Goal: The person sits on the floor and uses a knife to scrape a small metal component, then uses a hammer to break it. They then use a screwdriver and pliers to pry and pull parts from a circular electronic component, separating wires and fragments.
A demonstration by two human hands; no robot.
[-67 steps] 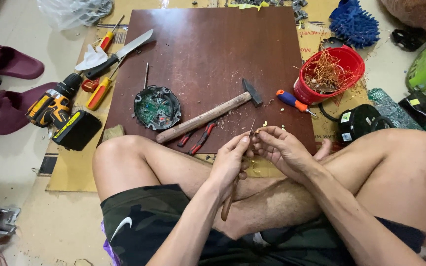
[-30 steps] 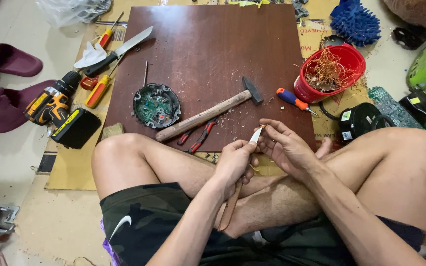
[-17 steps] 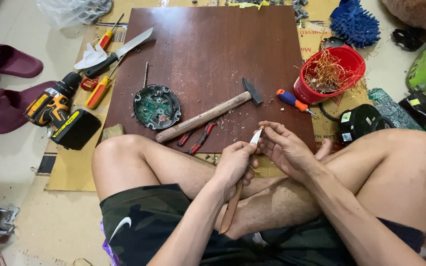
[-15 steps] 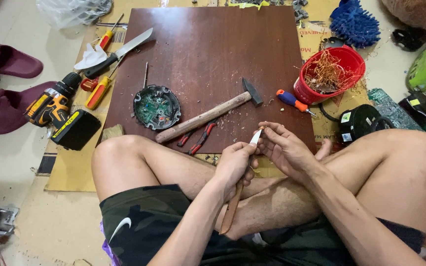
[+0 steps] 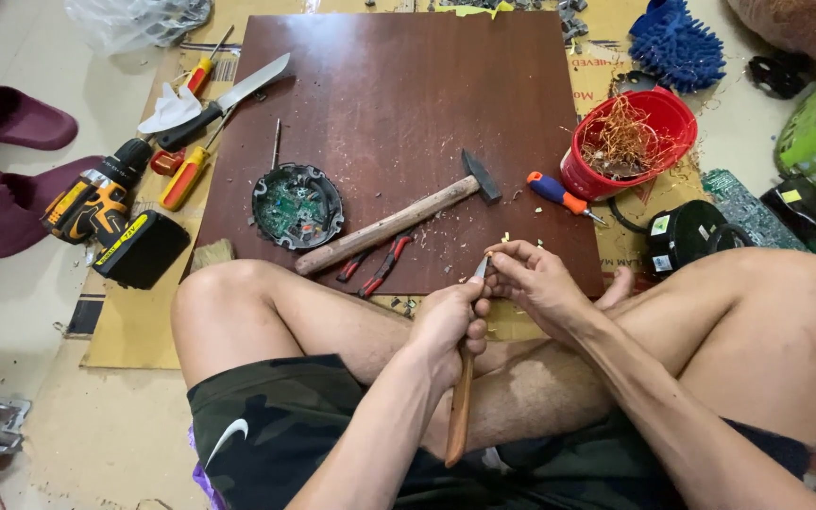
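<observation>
Risk first: the short blade (image 5: 482, 269) points up toward the fingertips of the right hand (image 5: 538, 283), and the two hands meet with almost no gap; a slip of the edge off the small piece would likely carry it into the right thumb or forefinger, and since the work is done over bare crossed legs, a dropped tool could fall on skin. The piece itself is too small to identify; it could flick away among the chips on the board (image 5: 399, 104). Left hand (image 5: 446, 321): curled tight round a wooden-handled tool (image 5: 460, 406), handle running down past the wrist toward the lap, metal tip showing just above the knuckles. Right hand: fingers pinched together on the tiny piece at the blade tip, not spread. Both hands sit just off the near edge of the board, toward its right corner. On the board near that edge lie a hammer (image 5: 399, 219), red-handled pliers (image 5: 377, 267) and a round circuit-board housing (image 5: 297, 205). Off the right edge, a red bucket of copper wire (image 5: 627, 144) and a small screwdriver (image 5: 559, 194). Off the left edge, a cordless drill (image 5: 106, 212).
</observation>
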